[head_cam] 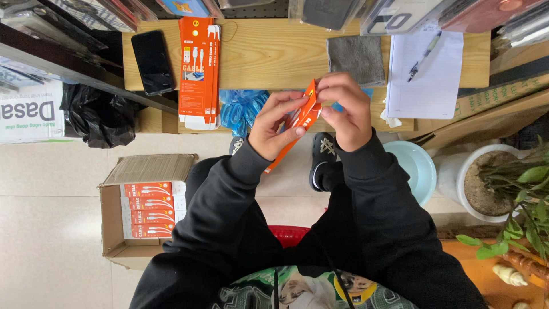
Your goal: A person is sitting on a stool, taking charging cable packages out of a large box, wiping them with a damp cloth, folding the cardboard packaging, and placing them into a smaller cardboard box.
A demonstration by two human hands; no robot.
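— What do you have on your left side?

— On the floor at your left stands a cardboard box (117, 229), open, with orange and white packages (147, 210) stacked flat inside it. Above it, on the wooden worktop (269, 54), a black phone (152, 62) lies face up, and just beside it a pile of flat orange cartons (198, 71) lies with one end reaching past the worktop edge. Blue plastic bags (240, 109) lie near that pile.

— And your hands?

— Your left hand (274, 129) is closed around an orange carton (302, 120), with the thumb pressed on its front side. Your right hand (346, 111) pinches the upper end of the same carton with the fingertips. The carton is tilted, and its lower end points down toward your left sleeve. It is held in the air in front of the worktop edge, above your knees, not touching the worktop.

— What is on the right?

— A grey cloth (357, 59) lies on the worktop behind your right hand. Further right there is a white notepad (426, 74) with a pen (423, 56) on it. On the floor stand a pale blue stool (414, 166) and a white pot (463, 183) with a green plant (526, 200).
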